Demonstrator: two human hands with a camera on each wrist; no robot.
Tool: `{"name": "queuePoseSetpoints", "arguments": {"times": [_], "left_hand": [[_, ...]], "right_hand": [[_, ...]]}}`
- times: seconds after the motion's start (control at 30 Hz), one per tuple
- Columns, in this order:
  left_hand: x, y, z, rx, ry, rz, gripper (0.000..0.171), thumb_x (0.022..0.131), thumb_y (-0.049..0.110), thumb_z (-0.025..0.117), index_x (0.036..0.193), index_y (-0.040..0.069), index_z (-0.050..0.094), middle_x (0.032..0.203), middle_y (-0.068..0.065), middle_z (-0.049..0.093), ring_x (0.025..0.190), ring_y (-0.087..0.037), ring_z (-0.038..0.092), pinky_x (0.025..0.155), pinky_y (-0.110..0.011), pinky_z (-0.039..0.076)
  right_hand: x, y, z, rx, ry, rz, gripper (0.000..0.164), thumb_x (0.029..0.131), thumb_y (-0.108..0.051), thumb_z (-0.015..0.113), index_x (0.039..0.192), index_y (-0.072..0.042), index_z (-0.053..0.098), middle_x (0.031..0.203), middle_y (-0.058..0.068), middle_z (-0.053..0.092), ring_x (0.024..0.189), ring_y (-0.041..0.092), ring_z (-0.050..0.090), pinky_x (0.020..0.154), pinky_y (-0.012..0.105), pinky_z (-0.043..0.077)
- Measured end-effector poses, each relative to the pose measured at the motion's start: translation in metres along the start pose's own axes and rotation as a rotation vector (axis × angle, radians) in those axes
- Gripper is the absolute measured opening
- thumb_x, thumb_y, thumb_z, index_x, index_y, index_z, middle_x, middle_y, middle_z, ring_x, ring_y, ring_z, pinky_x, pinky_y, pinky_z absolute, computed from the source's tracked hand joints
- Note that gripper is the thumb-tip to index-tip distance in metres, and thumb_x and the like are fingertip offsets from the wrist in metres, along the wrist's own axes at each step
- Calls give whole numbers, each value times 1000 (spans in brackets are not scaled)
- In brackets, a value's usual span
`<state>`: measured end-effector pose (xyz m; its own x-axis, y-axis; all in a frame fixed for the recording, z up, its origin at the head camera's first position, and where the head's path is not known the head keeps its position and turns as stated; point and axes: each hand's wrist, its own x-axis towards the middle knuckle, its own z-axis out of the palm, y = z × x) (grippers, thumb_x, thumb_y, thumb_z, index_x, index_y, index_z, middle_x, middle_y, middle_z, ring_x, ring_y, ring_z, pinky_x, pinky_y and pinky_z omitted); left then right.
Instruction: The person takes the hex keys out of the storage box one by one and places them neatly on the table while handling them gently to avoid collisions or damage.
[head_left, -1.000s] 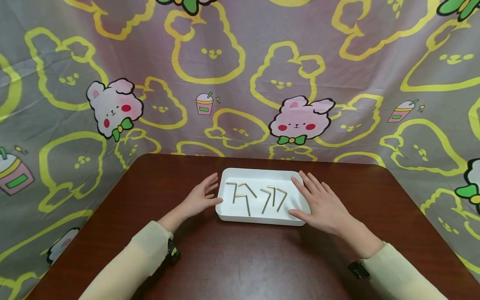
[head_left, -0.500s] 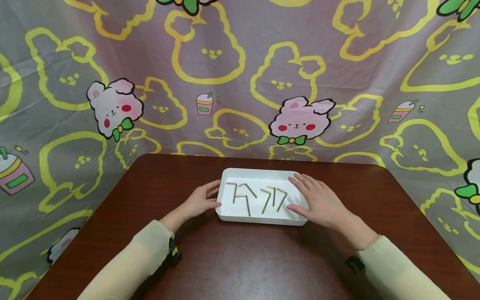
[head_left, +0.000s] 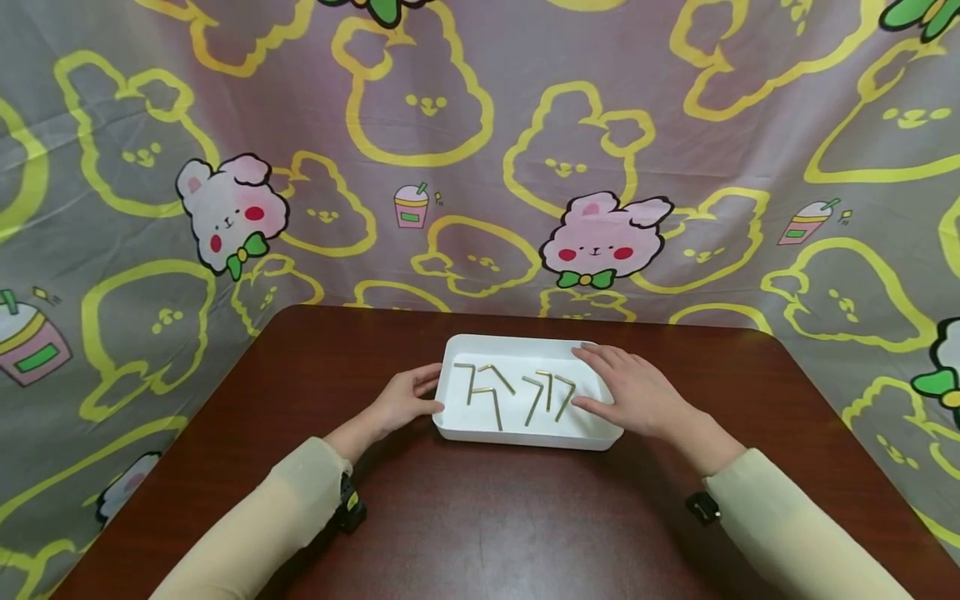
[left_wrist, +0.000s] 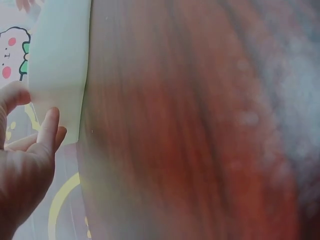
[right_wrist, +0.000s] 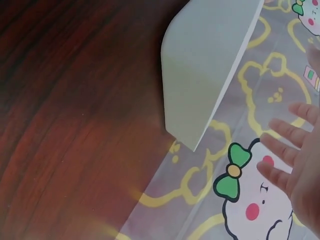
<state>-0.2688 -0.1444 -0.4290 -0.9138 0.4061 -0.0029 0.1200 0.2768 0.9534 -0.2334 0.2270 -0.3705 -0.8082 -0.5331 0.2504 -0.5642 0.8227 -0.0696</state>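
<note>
A white rectangular tray [head_left: 525,440] sits on the table with several brass-coloured L-shaped hex keys [head_left: 497,410] in it, spread in two loose groups. At its left end is my left hand [head_left: 400,403], with fingertips and thumb right at the outer wall. The left wrist view has the fingers [left_wrist: 48,129] lightly bent against the tray wall [left_wrist: 60,60]. My right hand [head_left: 643,390] is spread over the tray's right end and hides part of that rim. In the right wrist view its fingers [right_wrist: 282,150] are extended and apart, beside the tray's side [right_wrist: 205,70].
The dark reddish-brown wooden table [head_left: 480,517] has rounded far corners. A grey-pink cloth [head_left: 480,125] printed with yellow outlines and cartoon rabbits hangs behind and along both sides. Small black wrist cameras [head_left: 702,507] sit under both light sleeves.
My left hand has come in to the tray's left end from slightly apart. The right hand has shifted left over the tray's right end. The hex keys lie as before.
</note>
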Motion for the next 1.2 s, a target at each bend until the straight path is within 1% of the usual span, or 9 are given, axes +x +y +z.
{"name": "queuePoseSetpoints", "arguments": {"times": [0.13, 0.3, 0.47, 0.57, 0.67, 0.8, 0.97, 1.07, 1.2], "left_hand": [[-1, 2, 1, -19, 9, 7, 68, 84, -15, 64, 144, -16, 29, 147, -33, 33, 134, -40, 38, 99, -41, 45], [-1, 2, 2, -18, 8, 2, 69, 84, -15, 64, 144, -16, 29, 146, -33, 33, 133, -40, 38, 98, -40, 45], [-1, 3, 2, -20, 13, -17, 70, 85, -15, 63, 145, -15, 28, 147, -32, 32, 134, -40, 37, 99, -40, 45], [-1, 3, 2, -26, 18, -24, 70, 85, -16, 63, 145, -14, 28, 148, -32, 32, 135, -40, 36, 98, -40, 45], [-1, 3, 3, -32, 17, -22, 70, 85, -16, 63, 145, -15, 28, 148, -32, 32, 134, -40, 37, 98, -39, 45], [-1, 2, 3, -31, 14, -19, 70, 85, -16, 63, 145, -15, 28, 147, -32, 32, 134, -40, 37, 98, -39, 45], [0, 2, 3, -16, 19, -20, 69, 85, -15, 63, 145, -14, 29, 147, -32, 34, 134, -39, 38, 99, -40, 44], [1, 1, 3, -11, 25, -22, 69, 84, -16, 64, 145, -14, 29, 146, -32, 35, 133, -39, 39, 99, -40, 44], [1, 1, 4, -1, 31, -34, 70, 84, -16, 64, 145, -13, 30, 146, -31, 36, 133, -39, 40, 99, -40, 44]], "right_hand": [[8, 2, -2, 38, -29, 11, 76, 87, -56, 64, 146, -11, 44, 144, 14, 46, 129, 33, 45, 102, 54, 39], [22, 2, -13, 81, -89, 4, 77, 86, -64, 60, 144, -15, 47, 141, 10, 49, 127, 30, 47, 99, 53, 42], [39, 5, -26, 160, -147, -20, 77, 80, -65, 66, 140, -18, 53, 136, 6, 55, 124, 28, 50, 98, 52, 43], [49, 6, -28, 210, -166, -23, 75, 78, -61, 72, 136, -16, 58, 131, 5, 59, 120, 28, 54, 97, 50, 44], [58, 7, -28, 280, -180, -43, 67, 79, -49, 77, 132, -11, 61, 125, 7, 63, 114, 29, 57, 94, 49, 46], [67, 6, -24, 351, -201, -56, 61, 78, -41, 81, 127, -8, 64, 119, 7, 66, 108, 27, 60, 89, 45, 49], [76, 7, -21, 362, -218, -22, 56, 76, -40, 83, 122, -11, 68, 116, 4, 68, 104, 22, 61, 85, 39, 51], [81, 8, -21, 365, -230, 3, 51, 76, -36, 84, 118, -12, 70, 113, 2, 68, 101, 20, 62, 84, 37, 52], [88, 9, -21, 380, -240, -6, 44, 77, -28, 84, 115, -9, 72, 109, 4, 69, 100, 23, 63, 83, 38, 52]]}}
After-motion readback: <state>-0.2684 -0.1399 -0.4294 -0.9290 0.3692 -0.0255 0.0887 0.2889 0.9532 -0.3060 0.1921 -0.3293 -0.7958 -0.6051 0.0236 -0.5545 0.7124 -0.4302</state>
